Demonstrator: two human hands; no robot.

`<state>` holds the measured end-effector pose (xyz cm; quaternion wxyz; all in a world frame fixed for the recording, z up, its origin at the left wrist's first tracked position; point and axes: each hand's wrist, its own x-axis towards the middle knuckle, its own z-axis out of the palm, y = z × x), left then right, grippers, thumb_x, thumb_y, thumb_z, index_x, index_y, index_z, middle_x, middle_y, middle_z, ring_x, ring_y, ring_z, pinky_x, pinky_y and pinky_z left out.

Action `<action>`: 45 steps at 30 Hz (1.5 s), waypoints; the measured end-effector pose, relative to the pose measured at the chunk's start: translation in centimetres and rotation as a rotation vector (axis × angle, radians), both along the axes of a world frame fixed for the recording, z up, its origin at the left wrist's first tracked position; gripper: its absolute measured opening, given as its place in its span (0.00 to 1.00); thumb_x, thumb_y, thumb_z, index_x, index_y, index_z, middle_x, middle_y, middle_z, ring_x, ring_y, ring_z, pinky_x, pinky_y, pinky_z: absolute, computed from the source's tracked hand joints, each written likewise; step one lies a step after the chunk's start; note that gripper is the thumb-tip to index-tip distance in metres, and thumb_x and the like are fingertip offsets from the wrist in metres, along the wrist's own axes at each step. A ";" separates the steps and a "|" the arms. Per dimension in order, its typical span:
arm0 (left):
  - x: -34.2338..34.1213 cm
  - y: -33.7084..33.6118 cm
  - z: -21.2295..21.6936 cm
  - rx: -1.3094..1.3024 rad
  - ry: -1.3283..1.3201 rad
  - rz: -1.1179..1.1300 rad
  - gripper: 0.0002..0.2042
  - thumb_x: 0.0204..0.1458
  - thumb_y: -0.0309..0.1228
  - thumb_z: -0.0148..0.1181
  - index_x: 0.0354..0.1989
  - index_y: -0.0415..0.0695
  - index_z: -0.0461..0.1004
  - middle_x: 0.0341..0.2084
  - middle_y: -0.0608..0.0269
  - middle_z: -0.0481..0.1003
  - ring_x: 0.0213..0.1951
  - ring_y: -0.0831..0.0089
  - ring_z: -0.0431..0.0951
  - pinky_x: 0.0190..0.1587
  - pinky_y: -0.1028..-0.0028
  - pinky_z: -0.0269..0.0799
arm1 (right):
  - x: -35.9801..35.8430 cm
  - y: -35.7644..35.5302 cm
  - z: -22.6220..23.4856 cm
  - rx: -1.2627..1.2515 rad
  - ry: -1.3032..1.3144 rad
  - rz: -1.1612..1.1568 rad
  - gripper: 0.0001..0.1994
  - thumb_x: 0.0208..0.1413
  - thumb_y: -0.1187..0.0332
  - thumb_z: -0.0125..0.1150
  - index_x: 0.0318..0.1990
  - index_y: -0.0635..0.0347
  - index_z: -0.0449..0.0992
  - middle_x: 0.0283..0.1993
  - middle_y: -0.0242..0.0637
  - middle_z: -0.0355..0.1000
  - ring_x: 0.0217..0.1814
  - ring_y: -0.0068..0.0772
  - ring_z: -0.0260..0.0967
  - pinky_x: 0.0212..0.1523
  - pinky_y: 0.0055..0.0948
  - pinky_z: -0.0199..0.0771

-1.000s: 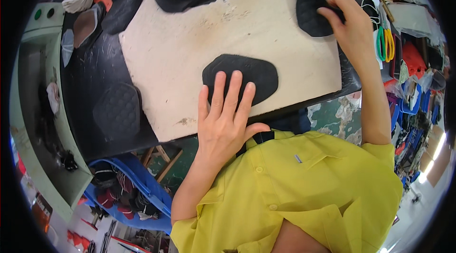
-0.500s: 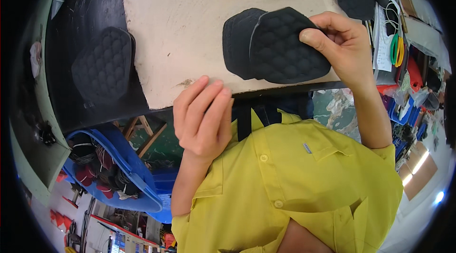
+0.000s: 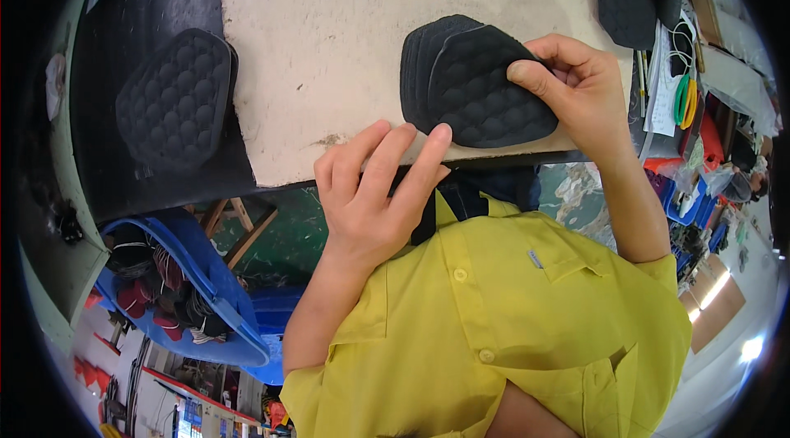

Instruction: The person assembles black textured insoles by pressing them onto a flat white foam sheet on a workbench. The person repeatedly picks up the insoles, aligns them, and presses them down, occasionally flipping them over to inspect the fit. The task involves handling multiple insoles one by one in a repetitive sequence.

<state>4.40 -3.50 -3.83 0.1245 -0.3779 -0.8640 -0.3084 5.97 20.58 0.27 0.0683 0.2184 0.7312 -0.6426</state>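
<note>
Several black quilted fabric pieces [image 3: 485, 88] lie fanned over one another at the front of the pale board [image 3: 317, 43]. My right hand [image 3: 576, 88] pinches the right edge of the top piece between thumb and fingers. Fingers spread, my left hand [image 3: 374, 183] is at the board's front edge, its index fingertip at the lower left corner of the stack; whether it touches cannot be made out. Further left, another small pile of black quilted pieces [image 3: 177, 101] rests on the dark tabletop [image 3: 156, 183].
More black pieces [image 3: 629, 6] sit at the far right, beside papers [image 3: 665, 101] and scissors with green and yellow handles [image 3: 685, 101]. Below the table at left stands a blue bin [image 3: 222, 306] holding dark and maroon bundles. A wooden stool leg [image 3: 251, 236] shows beside it.
My left hand has moved right, spreading its fingers near the stack. The top piece in my right hand has shifted slightly over the pieces beneath, and more of their edges now show.
</note>
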 end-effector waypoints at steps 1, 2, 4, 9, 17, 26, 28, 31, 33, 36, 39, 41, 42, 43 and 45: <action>0.1 0.1 -0.2 -0.028 0.015 0.010 0.13 0.50 0.38 0.65 0.45 0.55 0.81 0.41 0.70 0.74 0.45 0.70 0.73 0.47 0.69 0.61 | 0.0 -0.1 0.0 0.007 0.000 0.002 0.08 0.55 0.75 0.67 0.39 0.70 0.79 0.32 0.31 0.77 0.33 0.13 0.71 0.34 0.14 0.72; 0.3 0.2 -0.4 -0.057 0.030 0.020 0.14 0.51 0.41 0.64 0.46 0.57 0.81 0.42 0.71 0.73 0.46 0.71 0.71 0.48 0.69 0.59 | -0.1 -0.1 0.0 0.013 0.000 0.003 0.08 0.55 0.75 0.67 0.39 0.69 0.79 0.32 0.31 0.77 0.33 0.13 0.70 0.34 0.14 0.72; 0.3 0.3 -0.6 -0.060 0.041 0.026 0.14 0.53 0.42 0.63 0.47 0.57 0.81 0.41 0.72 0.72 0.46 0.72 0.71 0.48 0.69 0.58 | -0.1 -0.1 -0.3 0.048 0.014 0.005 0.08 0.54 0.74 0.68 0.38 0.70 0.79 0.31 0.30 0.77 0.32 0.12 0.69 0.32 0.15 0.70; 0.3 0.3 -0.4 -0.092 0.052 0.028 0.13 0.56 0.43 0.61 0.47 0.56 0.81 0.41 0.70 0.72 0.45 0.69 0.71 0.46 0.69 0.58 | -0.5 -0.4 -0.8 0.174 0.042 0.009 0.08 0.52 0.73 0.70 0.35 0.69 0.80 0.27 0.29 0.75 0.28 0.12 0.66 0.28 0.17 0.67; -2.7 4.7 2.1 -0.064 -0.179 -0.267 0.22 0.62 0.39 0.53 0.51 0.28 0.72 0.55 0.44 0.70 0.58 0.45 0.70 0.58 0.57 0.68 | -0.6 -1.0 -0.6 0.512 0.205 0.072 0.08 0.49 0.70 0.70 0.35 0.64 0.80 0.25 0.40 0.74 0.21 0.33 0.70 0.24 0.27 0.70; -2.6 4.9 2.1 -0.321 -0.115 -0.296 0.48 0.45 0.65 0.54 0.58 0.26 0.66 0.61 0.38 0.64 0.60 0.43 0.66 0.61 0.57 0.65 | 2.7 -0.6 -0.4 0.334 0.128 -0.202 0.04 0.51 0.75 0.68 0.33 0.66 0.80 0.24 0.38 0.76 0.21 0.23 0.73 0.23 0.20 0.72; -2.4 4.9 2.0 -0.351 -0.120 -0.281 0.49 0.43 0.66 0.54 0.59 0.28 0.66 0.62 0.37 0.63 0.60 0.43 0.65 0.61 0.56 0.64 | 2.4 -0.4 -0.5 0.251 0.086 -0.237 0.05 0.53 0.74 0.67 0.31 0.67 0.79 0.23 0.37 0.76 0.21 0.19 0.72 0.22 0.19 0.71; -2.0 5.2 2.6 -0.387 -0.173 -0.261 0.44 0.42 0.67 0.54 0.61 0.43 0.70 0.65 0.38 0.60 0.62 0.44 0.62 0.60 0.57 0.61 | 1.9 0.1 -0.3 0.268 -0.004 -0.178 0.06 0.52 0.73 0.67 0.29 0.67 0.77 0.22 0.37 0.76 0.19 0.22 0.72 0.22 0.21 0.70; -1.5 5.5 2.5 -0.415 -0.163 -0.243 0.40 0.41 0.68 0.54 0.60 0.55 0.72 0.66 0.40 0.58 0.63 0.46 0.59 0.60 0.58 0.59 | 1.5 0.2 0.3 0.392 -0.003 -0.083 0.07 0.52 0.72 0.68 0.28 0.65 0.77 0.21 0.36 0.74 0.19 0.24 0.71 0.21 0.22 0.69; -1.3 5.9 3.0 -0.468 -0.152 -0.238 0.33 0.39 0.67 0.55 0.55 0.70 0.77 0.68 0.44 0.56 0.64 0.47 0.56 0.60 0.58 0.55 | 1.5 0.4 0.0 0.555 0.125 0.013 0.06 0.49 0.73 0.70 0.30 0.62 0.78 0.23 0.36 0.72 0.20 0.26 0.69 0.21 0.24 0.67; -2.2 5.2 3.3 -0.319 -0.166 -0.335 0.32 0.40 0.66 0.57 0.51 0.63 0.80 0.68 0.43 0.56 0.64 0.44 0.56 0.60 0.56 0.55 | 2.8 0.2 -1.0 0.630 0.434 -0.031 0.07 0.45 0.75 0.72 0.32 0.59 0.79 0.31 0.36 0.71 0.25 0.27 0.69 0.22 0.24 0.66; -2.4 4.1 2.4 0.237 -0.247 -0.172 0.28 0.41 0.52 0.69 0.47 0.46 0.80 0.61 0.43 0.63 0.59 0.49 0.64 0.54 0.59 0.62 | 4.2 0.1 -1.1 0.678 0.630 -0.038 0.10 0.40 0.77 0.74 0.33 0.58 0.81 0.41 0.38 0.71 0.34 0.32 0.71 0.28 0.26 0.70; -2.4 3.7 2.8 0.310 -0.328 -0.106 0.24 0.40 0.44 0.72 0.44 0.43 0.80 0.54 0.46 0.69 0.54 0.51 0.68 0.51 0.61 0.65 | 4.3 0.2 -0.9 0.682 0.704 -0.021 0.11 0.39 0.76 0.75 0.33 0.58 0.81 0.41 0.38 0.72 0.36 0.34 0.72 0.31 0.27 0.71; -2.5 3.4 3.1 0.395 -0.410 -0.042 0.21 0.39 0.36 0.75 0.42 0.40 0.80 0.48 0.48 0.74 0.50 0.54 0.72 0.48 0.63 0.68 | 4.7 0.2 -0.9 0.686 0.771 -0.003 0.11 0.38 0.75 0.75 0.33 0.58 0.81 0.42 0.38 0.72 0.39 0.36 0.72 0.33 0.29 0.72; -2.9 2.1 4.6 0.296 -0.674 -0.135 0.16 0.35 0.24 0.76 0.35 0.35 0.79 0.36 0.52 0.80 0.42 0.58 0.77 0.44 0.66 0.70 | 5.2 0.0 -1.0 0.662 0.876 0.041 0.16 0.36 0.71 0.76 0.38 0.57 0.81 0.44 0.39 0.74 0.45 0.40 0.74 0.44 0.34 0.72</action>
